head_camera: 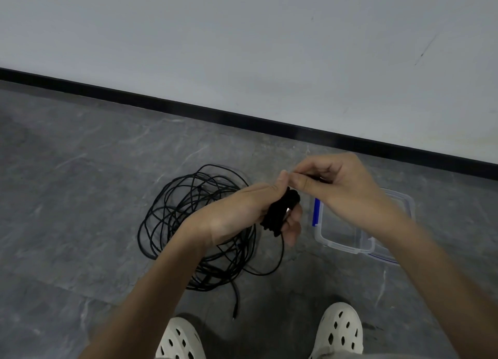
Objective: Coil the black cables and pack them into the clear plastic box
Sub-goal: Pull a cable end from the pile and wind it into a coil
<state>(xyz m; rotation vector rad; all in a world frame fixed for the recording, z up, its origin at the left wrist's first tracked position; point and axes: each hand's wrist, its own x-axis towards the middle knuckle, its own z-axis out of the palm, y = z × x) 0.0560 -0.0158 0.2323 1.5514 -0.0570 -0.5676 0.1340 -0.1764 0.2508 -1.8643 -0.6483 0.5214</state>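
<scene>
Small coil (279, 213) gripped in curled left hand (237, 213); strand (319, 178) pinched in right hand (342, 186). Turns best wound tight, even, before transfer to box (336, 246).

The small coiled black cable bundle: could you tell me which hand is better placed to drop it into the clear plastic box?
Probably the left hand: it grips the small coiled black cable bundle, beside the clear plastic box. The right hand only pinches its top.
</scene>
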